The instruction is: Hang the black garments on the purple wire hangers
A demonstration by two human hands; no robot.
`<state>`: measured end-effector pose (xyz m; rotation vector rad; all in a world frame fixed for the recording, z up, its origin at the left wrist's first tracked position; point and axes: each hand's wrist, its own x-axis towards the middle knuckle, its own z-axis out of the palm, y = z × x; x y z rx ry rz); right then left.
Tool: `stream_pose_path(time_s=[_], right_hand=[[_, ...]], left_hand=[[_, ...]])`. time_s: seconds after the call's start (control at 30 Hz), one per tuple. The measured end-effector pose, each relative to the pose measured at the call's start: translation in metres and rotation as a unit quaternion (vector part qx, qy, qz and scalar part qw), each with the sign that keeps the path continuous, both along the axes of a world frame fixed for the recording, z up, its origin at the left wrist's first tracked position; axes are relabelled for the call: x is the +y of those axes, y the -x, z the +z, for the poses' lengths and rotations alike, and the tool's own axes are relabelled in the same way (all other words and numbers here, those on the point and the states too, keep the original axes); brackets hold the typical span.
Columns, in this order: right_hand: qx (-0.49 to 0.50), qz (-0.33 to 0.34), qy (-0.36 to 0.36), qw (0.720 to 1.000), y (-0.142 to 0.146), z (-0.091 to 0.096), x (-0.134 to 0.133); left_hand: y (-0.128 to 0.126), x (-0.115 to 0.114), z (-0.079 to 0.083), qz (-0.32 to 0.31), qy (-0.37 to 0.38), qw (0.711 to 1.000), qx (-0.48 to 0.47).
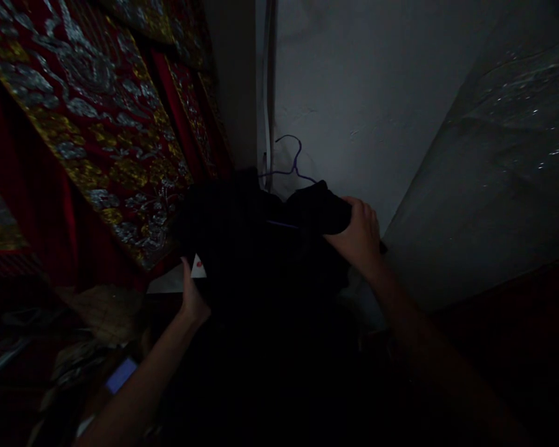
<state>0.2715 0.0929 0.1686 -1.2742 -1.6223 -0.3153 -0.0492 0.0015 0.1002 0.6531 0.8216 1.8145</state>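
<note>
Our right hand (pixel 358 233) has the black garment (pixel 242 248) in its grip, just below the purple hanger (pixel 292 162). Our left hand (pixel 192 298) touches it lower left of the hanger, grip unclear.

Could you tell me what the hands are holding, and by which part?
A black garment on a hanger: right hand grips its shoulder, left hand its side.

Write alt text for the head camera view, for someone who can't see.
In dim light, the right hand grips a black cloth garment on a thin blue wire hanger; the left hand touches its side, beside red gold-embroidered fabric.
</note>
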Motion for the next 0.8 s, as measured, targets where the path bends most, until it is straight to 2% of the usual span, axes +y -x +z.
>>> stream_pose_path(time_s=[0.1,0.17,0.23,0.3,0.37,0.4,0.43,0.47,0.53,0.57,0.6,0.63,0.7,0.8], right_hand=[[-0.033,0.016,0.007,0.999,0.011,0.020,0.001],[-0.067,0.052,0.020,0.996,0.016,0.023,-0.007],[-0.082,0.109,0.035,0.990,0.018,0.015,-0.021],[-0.041,0.164,0.043,0.985,0.025,-0.005,-0.037],[0.076,0.181,0.044,0.979,0.040,-0.036,-0.053],[0.167,0.169,0.043,0.970,0.052,-0.056,-0.059],[0.266,0.153,0.058,0.950,0.066,-0.077,-0.065],[0.333,0.157,0.113,0.923,0.081,-0.099,-0.070],[0.393,0.209,0.262,0.857,0.112,-0.138,-0.079],[0.407,0.239,0.315,0.823,0.125,-0.154,-0.084],[0.422,0.258,0.336,0.802,0.135,-0.166,-0.088],[0.429,0.276,0.352,0.785,0.143,-0.174,-0.091],[0.433,0.307,0.358,0.768,0.150,-0.179,-0.097],[0.417,0.353,0.375,0.749,0.145,-0.172,-0.101]], left_hand=[[-0.004,0.002,-0.016,0.094,0.016,0.995,-0.015],[-0.014,0.001,-0.027,0.115,0.035,0.992,0.028],[-0.025,-0.003,-0.038,0.109,0.071,0.990,0.056],[-0.037,-0.009,-0.048,0.101,0.110,0.988,0.040],[-0.047,-0.015,-0.055,0.087,0.142,0.986,0.007],[-0.051,-0.018,-0.057,0.079,0.154,0.985,-0.007],[-0.054,-0.021,-0.059,0.067,0.165,0.984,-0.019],[-0.057,-0.024,-0.060,0.052,0.172,0.983,-0.029],[-0.060,-0.030,-0.059,0.011,0.177,0.983,-0.040],[-0.060,-0.034,-0.057,-0.009,0.178,0.983,-0.042],[-0.060,-0.037,-0.055,-0.026,0.177,0.983,-0.042],[-0.060,-0.041,-0.052,-0.037,0.177,0.983,-0.041],[-0.058,-0.047,-0.048,-0.049,0.183,0.981,-0.039],[-0.054,-0.048,-0.047,-0.044,0.184,0.981,-0.043]])
